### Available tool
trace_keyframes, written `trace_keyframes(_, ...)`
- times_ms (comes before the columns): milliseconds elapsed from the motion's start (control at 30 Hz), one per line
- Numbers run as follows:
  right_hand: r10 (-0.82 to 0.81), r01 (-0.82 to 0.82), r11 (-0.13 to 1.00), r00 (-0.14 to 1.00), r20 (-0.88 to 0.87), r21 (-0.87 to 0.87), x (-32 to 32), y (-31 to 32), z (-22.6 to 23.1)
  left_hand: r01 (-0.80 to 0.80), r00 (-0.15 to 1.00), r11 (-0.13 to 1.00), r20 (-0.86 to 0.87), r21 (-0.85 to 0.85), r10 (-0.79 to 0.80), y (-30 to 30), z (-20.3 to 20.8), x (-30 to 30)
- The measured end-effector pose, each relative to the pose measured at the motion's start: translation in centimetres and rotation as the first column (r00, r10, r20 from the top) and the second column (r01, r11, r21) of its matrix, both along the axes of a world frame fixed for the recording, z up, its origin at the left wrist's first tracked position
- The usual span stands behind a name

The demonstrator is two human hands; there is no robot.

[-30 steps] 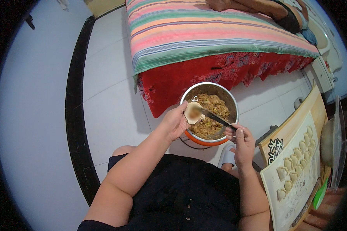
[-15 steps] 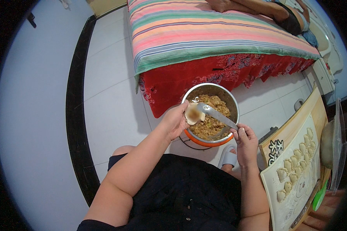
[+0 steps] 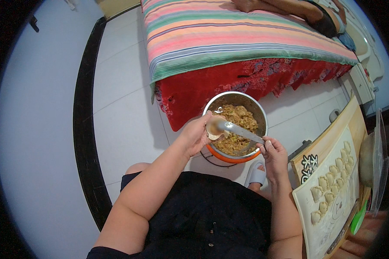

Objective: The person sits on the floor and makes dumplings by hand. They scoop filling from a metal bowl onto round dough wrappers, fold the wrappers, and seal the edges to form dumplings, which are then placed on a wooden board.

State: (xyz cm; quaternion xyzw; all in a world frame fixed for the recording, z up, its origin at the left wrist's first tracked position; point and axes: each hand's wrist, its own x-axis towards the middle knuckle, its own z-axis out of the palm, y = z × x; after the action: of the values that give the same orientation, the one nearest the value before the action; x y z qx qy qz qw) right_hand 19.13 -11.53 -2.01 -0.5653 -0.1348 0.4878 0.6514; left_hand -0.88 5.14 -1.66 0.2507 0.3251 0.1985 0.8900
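Observation:
A round, pale dumpling wrapper (image 3: 212, 134) lies in my left hand (image 3: 196, 137), whose fingers cup it above the left side of a steel bowl (image 3: 265, 116). My right hand (image 3: 274, 156) grips the handle end of a metal spoon (image 3: 244, 131). The spoon's head is over the wrapper, with brownish filling under it; whether it touches cannot be made out. Inside the bowl is a chunky brown-green minced filling (image 3: 242, 115). Something orange shows beneath the bowl.
At my right, several shaped dumplings (image 3: 334, 178) sit in rows on a floured white mat (image 3: 317, 237) over a wooden board (image 3: 354, 113). A green-handled tool (image 3: 358, 223) lies by its edge. Beyond the bowl stands a striped bed (image 3: 246, 41) with a person's legs (image 3: 285, 6) on it.
The spoon has shifted slightly left and down, its head now further over the wrapper. My right hand has moved a little left with it. The left hand stays almost in place.

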Motion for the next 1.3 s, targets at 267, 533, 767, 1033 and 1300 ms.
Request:
trace_keyframes(267,0.028,-0.029,0.999,0.998,0.055,0.023,-0.9,0.6,0.2,0.005,1.000,1.000,-0.023,-0.014,-0.005,-0.2,0.2,0.2)
trace_keyframes(533,0.044,-0.043,0.998,0.998,0.037,-0.047,-0.6,0.4,0.5,0.049,0.996,0.999,-0.076,0.000,-0.049,-0.2,0.3,0.3)
trace_keyframes(767,-0.108,0.108,0.994,0.991,0.083,0.010,-0.2,0.9,0.1,-0.104,0.992,0.995,-0.065,0.003,0.104,0.1,0.2,0.0)
trace_keyframes(1033,0.304,0.075,0.906,0.573,0.761,-0.418,0.6,-0.1,-3.7,-0.120,0.991,0.992,0.052,-0.038,0.122,0.1,0.0,0.3)
trace_keyframes(1300,0.158,-0.062,0.983,-0.163,0.974,-0.170,-1.6,0.1,0.0,0.029,0.988,0.993,0.155,-0.113,-0.011,-1.2,0.7,0.8)
